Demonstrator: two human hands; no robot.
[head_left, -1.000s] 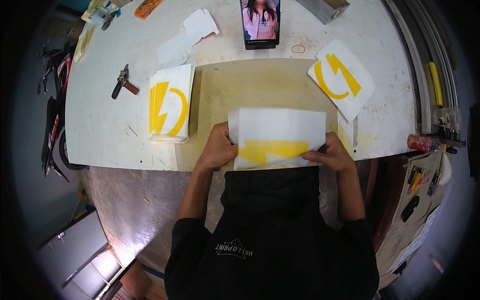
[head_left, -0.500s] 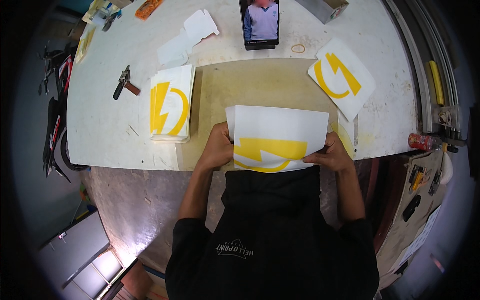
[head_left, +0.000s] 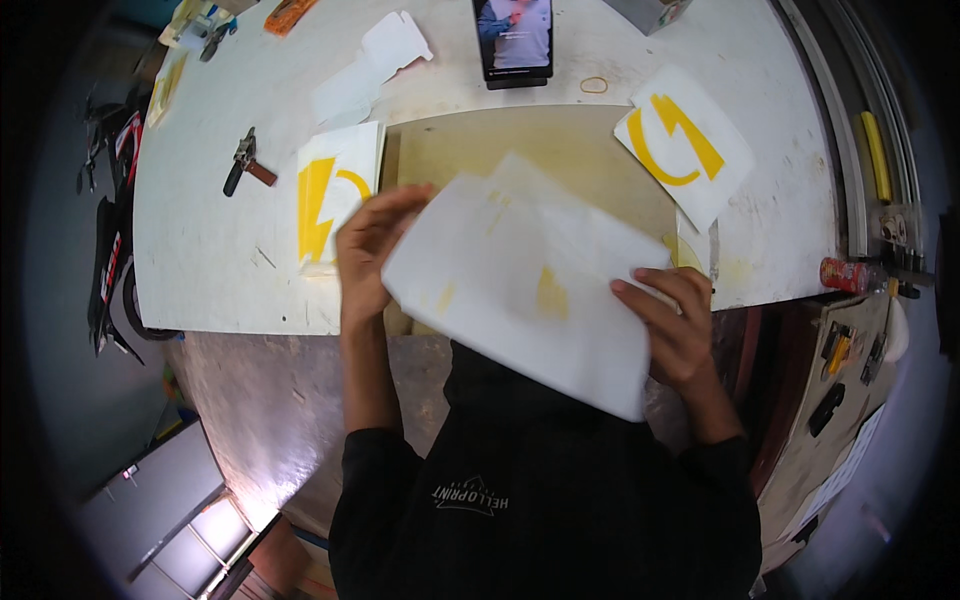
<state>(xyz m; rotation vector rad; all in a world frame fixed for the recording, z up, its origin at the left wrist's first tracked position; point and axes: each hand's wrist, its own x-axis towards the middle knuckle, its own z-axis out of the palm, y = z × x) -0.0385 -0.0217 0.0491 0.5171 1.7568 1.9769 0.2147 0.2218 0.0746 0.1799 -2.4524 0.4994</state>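
Observation:
Between my hands, several white paper sheets [head_left: 525,290] are held tilted in front of my body, over the table's near edge. They look blurred, and faint yellow patches show on the face toward me. My left hand [head_left: 372,245] is at their left edge, fingers bent along it, thumb hidden. At the right edge my right hand [head_left: 675,318] grips them with its fingertips over the top face. A stack of white sheets [head_left: 335,195] with yellow bolt-and-arc prints lies behind my left hand. More printed sheets [head_left: 690,150] lie at the far right.
A tan board [head_left: 470,140] lies on the white table [head_left: 220,270]. Farther back stand a phone [head_left: 514,45] on a holder and a grey box [head_left: 648,10]. A dark-and-brown tool [head_left: 247,163], a white paper cutout [head_left: 395,50] and a rubber band [head_left: 594,85] lie around.
The sheets have been turned and tilted; the bold yellow print no longer faces me. My left hand has moved up and left; the right hand has shifted slightly. The phone's picture has changed.

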